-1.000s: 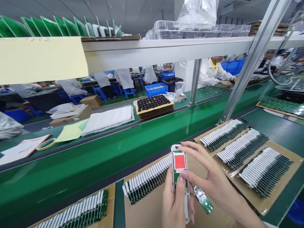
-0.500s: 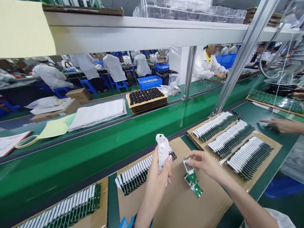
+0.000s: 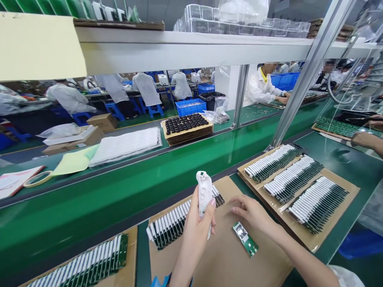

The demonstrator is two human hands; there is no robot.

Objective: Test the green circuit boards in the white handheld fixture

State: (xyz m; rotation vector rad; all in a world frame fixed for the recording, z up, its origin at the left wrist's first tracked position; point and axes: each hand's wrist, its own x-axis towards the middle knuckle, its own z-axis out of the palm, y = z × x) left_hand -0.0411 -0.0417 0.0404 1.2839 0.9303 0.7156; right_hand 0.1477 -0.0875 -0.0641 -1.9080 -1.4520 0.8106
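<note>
My left hand [image 3: 201, 223] is closed around a white plastic housing shell [image 3: 204, 193], held upright with its hollow inside facing me. To its right hovers my right hand [image 3: 249, 213], fingers slightly curled and apart, with nothing visible between them. Just below those fingers, a green circuit board [image 3: 245, 239] with a shiny screen-like part lies on the brown cardboard sheet [image 3: 221, 263]. Whether a second board lies under it, I cannot tell. Behind my left hand, a row of white-and-green circuit boards [image 3: 170, 223] stands along the cardboard's far edge.
More board rows [image 3: 318, 201] sit on cardboard at right, others [image 3: 89, 263] at lower left. A metal post [image 3: 302, 79] and a white shelf [image 3: 194, 50] frame the bench. Black round parts [image 3: 187, 122] lie on stacked cardboard beyond. A co-worker's hand [image 3: 366, 139] is at far right.
My right hand has let go of the circuit board, which now lies on the cardboard. My left hand still holds the shell. The co-worker's hand at right has moved back.
</note>
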